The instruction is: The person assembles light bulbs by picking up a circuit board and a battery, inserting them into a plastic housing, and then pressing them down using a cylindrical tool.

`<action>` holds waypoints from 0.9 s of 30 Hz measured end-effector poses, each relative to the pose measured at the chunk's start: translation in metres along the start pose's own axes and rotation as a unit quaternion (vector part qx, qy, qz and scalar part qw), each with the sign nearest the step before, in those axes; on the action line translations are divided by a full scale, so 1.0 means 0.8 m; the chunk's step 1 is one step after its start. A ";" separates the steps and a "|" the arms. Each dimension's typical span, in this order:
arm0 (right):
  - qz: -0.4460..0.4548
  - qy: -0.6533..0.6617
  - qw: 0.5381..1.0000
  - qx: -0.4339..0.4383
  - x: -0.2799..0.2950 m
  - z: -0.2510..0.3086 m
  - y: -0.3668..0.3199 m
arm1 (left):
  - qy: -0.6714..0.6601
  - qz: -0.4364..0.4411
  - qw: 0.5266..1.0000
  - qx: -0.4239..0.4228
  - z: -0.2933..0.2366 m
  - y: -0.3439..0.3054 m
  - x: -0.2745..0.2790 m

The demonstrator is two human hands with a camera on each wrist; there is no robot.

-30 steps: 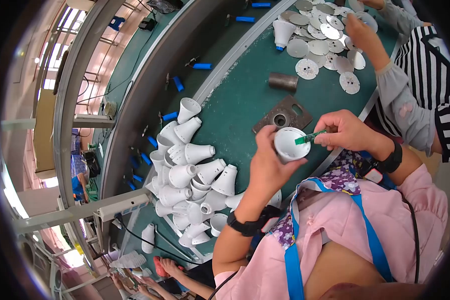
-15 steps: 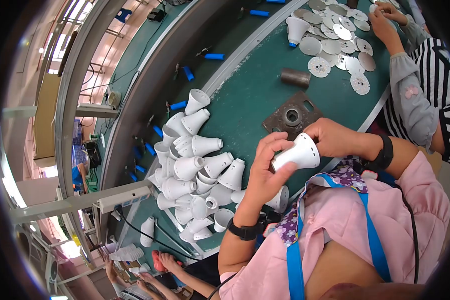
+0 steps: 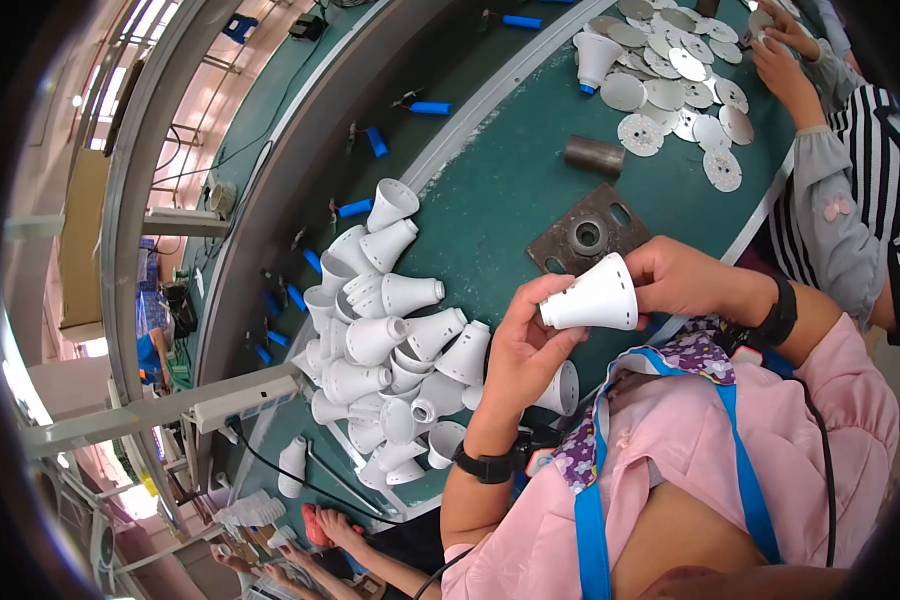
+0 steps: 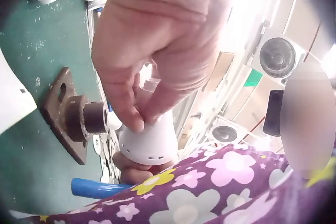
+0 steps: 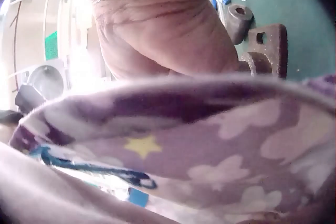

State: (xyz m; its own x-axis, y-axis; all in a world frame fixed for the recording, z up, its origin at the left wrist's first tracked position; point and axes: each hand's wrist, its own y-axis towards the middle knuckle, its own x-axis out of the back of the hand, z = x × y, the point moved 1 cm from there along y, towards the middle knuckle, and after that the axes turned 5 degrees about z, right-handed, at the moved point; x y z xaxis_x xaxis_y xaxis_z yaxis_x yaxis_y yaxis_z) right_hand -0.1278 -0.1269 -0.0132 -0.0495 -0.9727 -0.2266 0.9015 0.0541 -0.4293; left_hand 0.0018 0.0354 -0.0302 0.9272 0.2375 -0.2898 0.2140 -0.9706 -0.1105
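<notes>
My left hand (image 3: 530, 345) grips a white cone-shaped lamp housing (image 3: 595, 295) near its narrow end, thumb on the near side. The housing lies tilted, wide slotted rim towards my right hand (image 3: 680, 280). In the left wrist view the thumb and fingers pinch the housing (image 4: 149, 140), and right-hand fingers (image 4: 136, 174) bend at the wide opening. The right fingertips are hidden behind the rim; I cannot tell what they hold. No green board shows now. Just beyond the hands lies a brown metal plate (image 3: 553, 245) with a raised ring.
Several white housings (image 3: 375, 340) lie heaped left. A metal cylinder (image 3: 595, 156) rests beyond the plate. Round metal discs (image 3: 660, 95) are piled at the far right, near another person's hands (image 3: 785, 70). Blue wired parts (image 3: 355, 208) lie in the dark channel along the table.
A second ago the right hand pinched a green board at the upturned housing's mouth; the board has gone from sight. The housing has tipped sideways, its rim now facing the right hand.
</notes>
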 end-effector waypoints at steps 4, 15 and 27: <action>-0.093 -0.074 0.984 0.130 -0.008 -0.023 0.013 | 0.056 0.006 0.997 -0.055 0.007 0.002 0.004; -0.091 -0.212 0.954 0.192 0.007 -0.064 0.013 | 0.087 -0.072 0.992 0.065 0.026 0.000 0.004; -0.056 0.000 0.997 0.045 0.003 -0.041 0.010 | 0.079 -0.083 0.990 0.078 0.024 0.002 0.003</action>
State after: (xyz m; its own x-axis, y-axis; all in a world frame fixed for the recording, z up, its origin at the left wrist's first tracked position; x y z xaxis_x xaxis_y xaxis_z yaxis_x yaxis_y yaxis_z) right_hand -0.1351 -0.1212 -0.0457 -0.1522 -0.9715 -0.1819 0.9253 -0.0754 -0.3717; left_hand -0.0017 0.0354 -0.0490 0.9222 0.3723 -0.1046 0.3291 -0.8976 -0.2933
